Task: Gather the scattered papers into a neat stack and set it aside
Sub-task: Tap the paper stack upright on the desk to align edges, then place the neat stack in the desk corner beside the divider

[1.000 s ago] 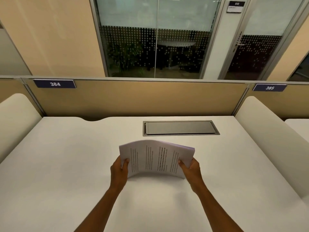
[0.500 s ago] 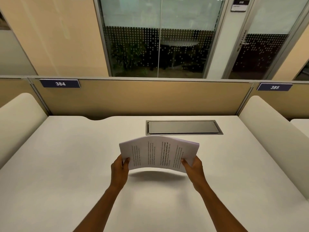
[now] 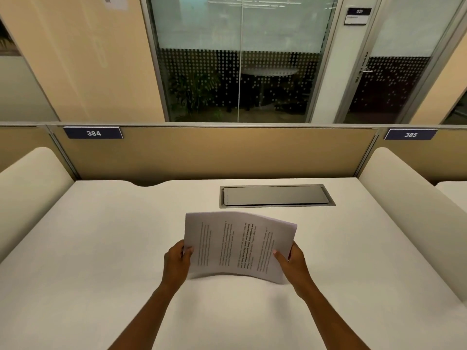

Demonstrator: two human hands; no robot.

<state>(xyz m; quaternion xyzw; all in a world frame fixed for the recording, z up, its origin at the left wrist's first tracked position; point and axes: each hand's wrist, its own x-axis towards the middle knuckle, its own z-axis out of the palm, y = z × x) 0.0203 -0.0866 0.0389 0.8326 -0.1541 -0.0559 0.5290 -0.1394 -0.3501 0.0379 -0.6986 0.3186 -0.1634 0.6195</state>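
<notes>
Pretty far along, by the look of it. The wide off-white counter (image 3: 101, 248) is seen with no loose sheets anywhere on it, so the gathering part can be called done. Just nearer than the grey rectangular metal hatch (image 3: 276, 195) sunk into the counter, the bowed stack of white printed papers (image 3: 240, 246) is held up off the surface, edges roughly squared. It's pinched at its near corners, thumbs on top, by the left hand (image 3: 177, 263) and right hand (image 3: 293, 263). Still left: the stack hasn't been laid down off to one side.
</notes>
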